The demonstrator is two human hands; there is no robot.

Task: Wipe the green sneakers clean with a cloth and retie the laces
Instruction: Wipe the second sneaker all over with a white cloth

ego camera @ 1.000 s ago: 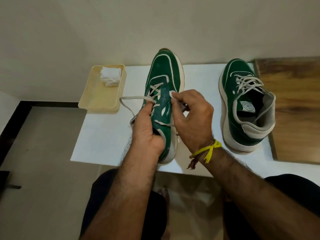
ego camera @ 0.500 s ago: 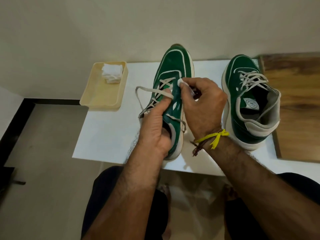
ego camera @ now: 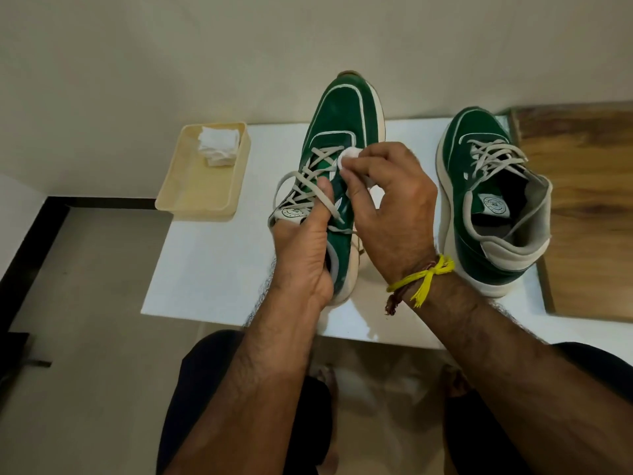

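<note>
Two green sneakers with cream soles and grey laces are on a white table (ego camera: 212, 269). My left hand (ego camera: 305, 248) grips the left sneaker (ego camera: 342, 118) at its collar, thumb over the loose laces, tilting it onto its side. My right hand (ego camera: 390, 200) pinches a small white cloth (ego camera: 349, 156) against the sneaker's upper beside the laces. The right sneaker (ego camera: 479, 159) stands upright on the table to the right, its laces slack and untied.
A cream tray (ego camera: 202, 190) at the table's left rear holds folded white cloths (ego camera: 219, 145). A wooden surface (ego camera: 582, 200) adjoins the table on the right. A wall rises close behind. My knees sit below the table's front edge.
The left sneaker has been turned so its laces and tongue face up more. My right hand with the cloth slid forward along the upper toward the toe.
</note>
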